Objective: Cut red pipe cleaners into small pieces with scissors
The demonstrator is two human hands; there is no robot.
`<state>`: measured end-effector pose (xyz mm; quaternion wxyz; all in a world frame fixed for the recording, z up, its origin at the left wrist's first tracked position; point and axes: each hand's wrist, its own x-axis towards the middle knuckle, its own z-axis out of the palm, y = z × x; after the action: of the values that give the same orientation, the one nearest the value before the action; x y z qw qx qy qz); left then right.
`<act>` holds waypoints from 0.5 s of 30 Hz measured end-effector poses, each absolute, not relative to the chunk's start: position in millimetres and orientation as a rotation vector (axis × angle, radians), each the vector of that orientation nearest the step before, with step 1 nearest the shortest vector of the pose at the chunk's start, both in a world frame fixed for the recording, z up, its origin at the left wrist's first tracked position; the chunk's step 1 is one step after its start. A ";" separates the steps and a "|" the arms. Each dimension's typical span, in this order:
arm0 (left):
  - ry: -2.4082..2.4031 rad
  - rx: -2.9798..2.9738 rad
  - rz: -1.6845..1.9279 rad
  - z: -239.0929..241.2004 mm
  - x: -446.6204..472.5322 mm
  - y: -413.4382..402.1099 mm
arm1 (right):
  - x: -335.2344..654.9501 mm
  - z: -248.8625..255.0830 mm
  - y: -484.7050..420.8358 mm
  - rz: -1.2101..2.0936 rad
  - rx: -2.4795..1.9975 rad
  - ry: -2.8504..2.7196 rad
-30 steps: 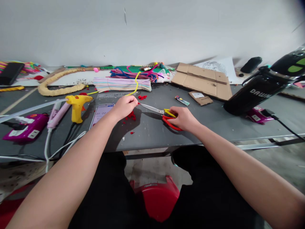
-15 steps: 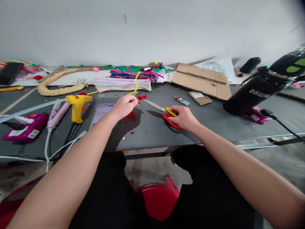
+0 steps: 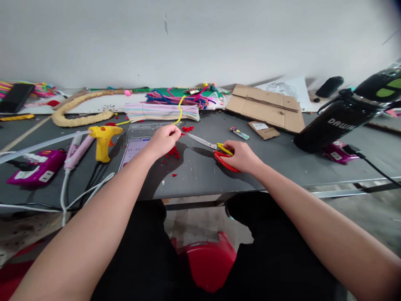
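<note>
My left hand (image 3: 164, 141) is closed in a pinch above the table, with a yellow pipe cleaner (image 3: 180, 109) rising from behind its fingers. A tiny red bit shows at the fingertips, mostly hidden. My right hand (image 3: 241, 155) grips scissors (image 3: 203, 141) by their red and yellow handles. The blades look nearly together and point left, their tips just short of my left fingertips. Red fuzzy scraps (image 3: 172, 153) lie on the table under and beside the left hand. Beneath my left forearm is a phone (image 3: 133, 150) showing a timer.
A yellow glue gun (image 3: 105, 142), a pink hot tool (image 3: 78, 152) and a purple power strip (image 3: 39, 169) sit left with cables. Behind are pipe cleaner bundles (image 3: 159, 112) and cardboard (image 3: 266, 106). A black bottle (image 3: 338, 119) leans at right, near a lighter-sized packet (image 3: 239, 133).
The scissors' blades have swung slightly, their tips a little lower and closer to the left fingertips. The yellow pipe cleaner has shifted slightly. Both hands stay almost in place.
</note>
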<state>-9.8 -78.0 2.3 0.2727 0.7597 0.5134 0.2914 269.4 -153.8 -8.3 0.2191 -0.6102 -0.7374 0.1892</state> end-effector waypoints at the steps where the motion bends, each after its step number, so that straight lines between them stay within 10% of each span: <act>1: 1.383 2.049 0.782 2.2 -9.8 -78.2 | 269.3 -7.9 -153.7 0.525 -1.692 -2.046; 15: 1.325 2.017 0.827 1.5 -8.4 -78.3 | 269.0 -6.2 -153.2 0.532 -1.704 -2.074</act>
<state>-8.4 -78.3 1.5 0.2912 0.7564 0.4969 0.3101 269.0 -153.2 -6.2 0.2012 -0.6101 -0.7423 0.1906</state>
